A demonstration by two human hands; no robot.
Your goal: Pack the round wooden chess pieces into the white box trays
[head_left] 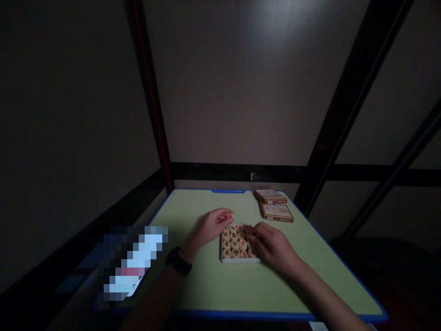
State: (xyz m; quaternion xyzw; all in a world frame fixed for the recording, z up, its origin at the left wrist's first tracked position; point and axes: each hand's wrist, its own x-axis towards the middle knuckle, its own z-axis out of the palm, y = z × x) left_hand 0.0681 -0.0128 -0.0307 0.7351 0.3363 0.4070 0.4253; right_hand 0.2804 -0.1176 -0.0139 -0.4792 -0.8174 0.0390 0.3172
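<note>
A white open box (pixel 240 260) on the table holds rows of round wooden pieces (pixel 234 244) marked with black or red characters. Just beyond its far left corner, my left hand (pixel 214 225) pinches a round piece with red marking (pixel 229 215) between thumb and fingers. Over the box's right side is my right hand (pixel 270 243), its fingers bent and drawn together at the pieces there. Whatever those fingertips may hold is hidden in the dim light.
Two flat printed boxes (pixel 277 212) lie overlapping at the table's back right. The green table (pixel 206 287) has a blue edge. A lit, pixelated screen (pixel 138 264) is at the left. Walls stand behind.
</note>
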